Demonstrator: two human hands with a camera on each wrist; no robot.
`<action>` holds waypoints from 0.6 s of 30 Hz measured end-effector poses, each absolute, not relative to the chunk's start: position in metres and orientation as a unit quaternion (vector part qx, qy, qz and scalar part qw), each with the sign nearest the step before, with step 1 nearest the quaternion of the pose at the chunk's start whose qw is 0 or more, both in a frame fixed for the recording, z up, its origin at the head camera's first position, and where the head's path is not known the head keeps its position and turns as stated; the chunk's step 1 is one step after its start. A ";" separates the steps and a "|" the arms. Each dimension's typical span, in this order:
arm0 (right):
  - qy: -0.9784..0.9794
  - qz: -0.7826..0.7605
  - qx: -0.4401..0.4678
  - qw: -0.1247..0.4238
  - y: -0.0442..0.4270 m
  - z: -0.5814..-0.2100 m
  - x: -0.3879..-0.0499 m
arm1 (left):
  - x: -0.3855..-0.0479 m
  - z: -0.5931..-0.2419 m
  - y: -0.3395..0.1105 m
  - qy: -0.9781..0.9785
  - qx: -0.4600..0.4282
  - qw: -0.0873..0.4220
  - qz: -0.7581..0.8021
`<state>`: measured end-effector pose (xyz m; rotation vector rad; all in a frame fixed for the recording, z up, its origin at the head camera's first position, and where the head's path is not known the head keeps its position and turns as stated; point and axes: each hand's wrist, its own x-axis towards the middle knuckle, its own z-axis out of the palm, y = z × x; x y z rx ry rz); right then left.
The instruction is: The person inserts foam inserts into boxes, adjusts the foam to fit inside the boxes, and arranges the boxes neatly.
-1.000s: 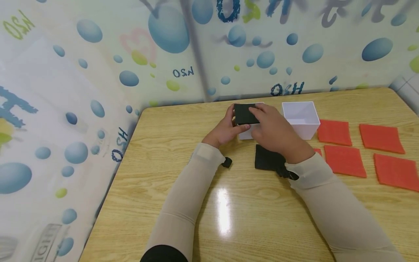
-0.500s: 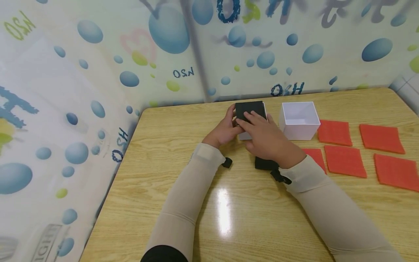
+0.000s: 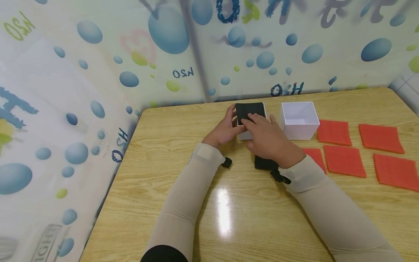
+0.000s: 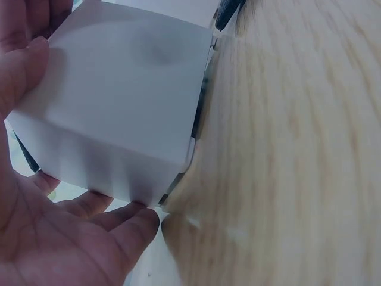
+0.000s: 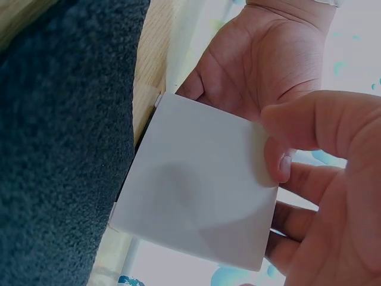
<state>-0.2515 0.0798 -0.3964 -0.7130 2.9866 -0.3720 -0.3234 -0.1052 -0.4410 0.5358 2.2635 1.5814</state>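
In the head view my left hand [image 3: 223,129] grips the left side of a white box [image 3: 245,135], its thumb at the front and fingers along the side. A soft-looking black square sheet [image 3: 248,108] covers the box's opening, with white rim showing at the right. My right hand [image 3: 270,140] presses on this sheet with extended fingers. In the right wrist view, the right thumb lies near the box's front face [image 5: 196,185], close to the left thumb. Another black square [image 3: 263,163] lies on the table, partly hidden under the right hand.
A second white box [image 3: 300,122], open at the top, stands just right of the first. Several red square sheets [image 3: 345,161] lie flat at the right of the wooden table [image 3: 170,160]. A patterned wall covering [image 3: 222,58] rises behind the table.
The right hand has lowered and shifted slightly left, its fingers spreading over the black sheet. The sheet now lies flatter over the box opening. The left hand has stayed on the box.
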 end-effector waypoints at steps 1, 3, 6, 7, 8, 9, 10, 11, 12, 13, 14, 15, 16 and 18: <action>0.966 -0.120 -0.228 0.025 0.080 -0.396 -0.252 | -0.323 -0.441 -0.105 0.796 0.185 0.164 0.552; 0.967 -0.117 -0.224 0.026 0.080 -0.397 -0.253 | -0.323 -0.440 -0.106 0.801 0.180 0.165 0.546; 0.968 -0.114 -0.221 0.029 0.080 -0.396 -0.254 | -0.322 -0.440 -0.106 0.803 0.174 0.166 0.545; 0.968 -0.113 -0.220 0.030 0.080 -0.396 -0.254 | -0.322 -0.439 -0.105 0.802 0.173 0.166 0.547; 0.969 -0.112 -0.219 0.032 0.080 -0.396 -0.254 | -0.322 -0.439 -0.105 0.802 0.171 0.166 0.548; 0.969 -0.112 -0.218 0.033 0.080 -0.396 -0.254 | -0.322 -0.439 -0.105 0.800 0.169 0.166 0.551; 0.969 -0.112 -0.216 0.034 0.080 -0.395 -0.254 | -0.322 -0.439 -0.105 0.799 0.168 0.167 0.553; 0.970 -0.111 -0.214 0.035 0.080 -0.395 -0.254 | -0.321 -0.439 -0.105 0.799 0.166 0.166 0.554; 0.970 -0.111 -0.212 0.036 0.081 -0.394 -0.254 | -0.321 -0.439 -0.104 0.797 0.165 0.166 0.556; 0.971 -0.112 -0.210 0.037 0.081 -0.394 -0.254 | -0.321 -0.439 -0.104 0.796 0.165 0.166 0.558; 0.971 -0.111 -0.207 0.039 0.081 -0.393 -0.254 | -0.321 -0.439 -0.104 0.795 0.164 0.166 0.560; 0.972 -0.112 -0.205 0.040 0.081 -0.393 -0.254 | -0.321 -0.439 -0.104 0.794 0.164 0.166 0.561; 0.972 -0.113 -0.202 0.041 0.081 -0.393 -0.254 | -0.321 -0.439 -0.103 0.793 0.163 0.166 0.562; 0.973 -0.114 -0.198 0.043 0.080 -0.393 -0.254 | -0.321 -0.439 -0.103 0.791 0.163 0.167 0.566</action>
